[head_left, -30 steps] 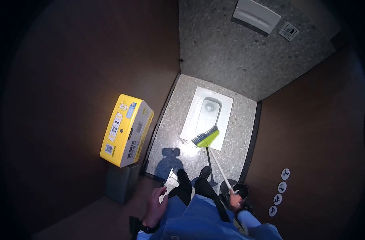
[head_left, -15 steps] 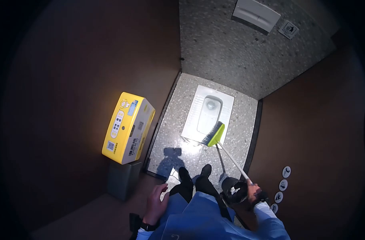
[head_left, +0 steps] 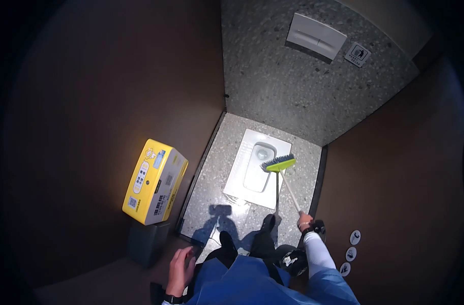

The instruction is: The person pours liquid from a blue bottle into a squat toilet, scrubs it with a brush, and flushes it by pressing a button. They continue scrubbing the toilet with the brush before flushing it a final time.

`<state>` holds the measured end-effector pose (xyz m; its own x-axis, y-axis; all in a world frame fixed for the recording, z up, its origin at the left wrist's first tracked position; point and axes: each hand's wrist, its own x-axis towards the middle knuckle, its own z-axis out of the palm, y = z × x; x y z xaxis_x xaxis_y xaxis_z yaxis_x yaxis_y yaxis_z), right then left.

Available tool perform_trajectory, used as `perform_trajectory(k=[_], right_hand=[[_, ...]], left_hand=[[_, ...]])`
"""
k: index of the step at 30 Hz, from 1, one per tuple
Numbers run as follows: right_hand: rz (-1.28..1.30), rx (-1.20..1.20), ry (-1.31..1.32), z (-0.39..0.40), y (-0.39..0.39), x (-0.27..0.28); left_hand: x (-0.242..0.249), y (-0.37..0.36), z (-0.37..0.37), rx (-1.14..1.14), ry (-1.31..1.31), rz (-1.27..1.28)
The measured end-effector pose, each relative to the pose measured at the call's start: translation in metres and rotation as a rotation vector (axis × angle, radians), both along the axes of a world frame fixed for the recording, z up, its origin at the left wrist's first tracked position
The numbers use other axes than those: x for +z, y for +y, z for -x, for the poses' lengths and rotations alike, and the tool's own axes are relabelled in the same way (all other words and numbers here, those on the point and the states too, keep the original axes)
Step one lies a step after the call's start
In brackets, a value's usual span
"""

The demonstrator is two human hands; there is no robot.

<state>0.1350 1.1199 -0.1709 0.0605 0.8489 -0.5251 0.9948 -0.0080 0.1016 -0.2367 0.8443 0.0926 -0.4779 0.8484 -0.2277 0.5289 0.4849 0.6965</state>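
Gripping a white-handled broom [head_left: 285, 180] with the right hand [head_left: 305, 220], lime-green head, dark bristles, left hand [head_left: 180, 264] open, empty

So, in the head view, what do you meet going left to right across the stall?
Yellow box on the left wall → left hand → white squat pan → green broom head → right hand on the broom handle → round stickers on the right wall.

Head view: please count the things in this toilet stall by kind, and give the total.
Broom, held in the right hand: 1
Squat toilet pan: 1
Yellow dispenser box: 1
Grey bin under the box: 1
Flush plate on the back wall: 1
Wall sign beside the plate: 1
Round stickers on the right wall: 3
Total: 9
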Motion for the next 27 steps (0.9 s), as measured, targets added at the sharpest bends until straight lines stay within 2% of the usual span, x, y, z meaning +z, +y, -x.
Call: perform_trajectory(k=[2, 5, 6, 9, 10, 12, 14, 16, 19, 21, 22, 24, 26, 27], right_hand=[[-0.027, -0.016, 0.034, 0.006, 0.032, 0.021], [-0.097, 0.141, 0.058, -0.053, 0.045, -0.026], [-0.064, 0.138, 0.010, -0.065, 0.037, -0.014], [-0.058, 0.131, -0.044, -0.128, 0.035, -0.042], [-0.520, 0.232, -0.043, -0.142, 0.038, -0.059], [0.059, 0.267, -0.020, -0.134, 0.098, -0.046], [0.088, 0.289, 0.003, -0.112, 0.152, -0.040], [0.104, 0.238, -0.013, -0.077, 0.182, 0.016], [0.130, 0.326, -0.009, -0.123, 0.190, 0.014], [0.162, 0.323, 0.000, -0.136, 0.203, 0.050], [0.071, 0.384, 0.034, -0.146, 0.205, 0.058], [0.056, 0.446, 0.071, -0.137, 0.212, 0.081], [0.024, 0.472, 0.081, -0.119, 0.226, 0.063], [0.095, 0.455, 0.112, -0.094, 0.239, 0.065]], left_hand=[[-0.002, 0.001, -0.002, 0.024, -0.001, -0.041], [-0.001, 0.009, -0.010, 0.177, 0.028, -0.063], [-0.002, 0.013, -0.015, 0.187, 0.034, -0.070], [-0.012, 0.030, -0.039, 0.371, 0.019, -0.014], [-0.015, 0.047, -0.054, 0.398, 0.024, -0.021], [-0.011, 0.078, -0.076, 0.331, 0.083, -0.006], [-0.020, 0.113, -0.093, 0.280, 0.074, 0.044], [-0.022, 0.147, -0.104, 0.195, -0.050, 0.065], [-0.014, 0.181, -0.118, 0.230, -0.042, 0.048], [-0.018, 0.187, -0.128, 0.276, -0.036, 0.020], [-0.021, 0.187, -0.134, 0.284, -0.040, 0.021], [-0.025, 0.182, -0.142, 0.284, -0.045, 0.083], [-0.026, 0.186, -0.147, 0.291, -0.061, 0.089], [-0.024, 0.187, -0.150, 0.288, -0.054, 0.109]])
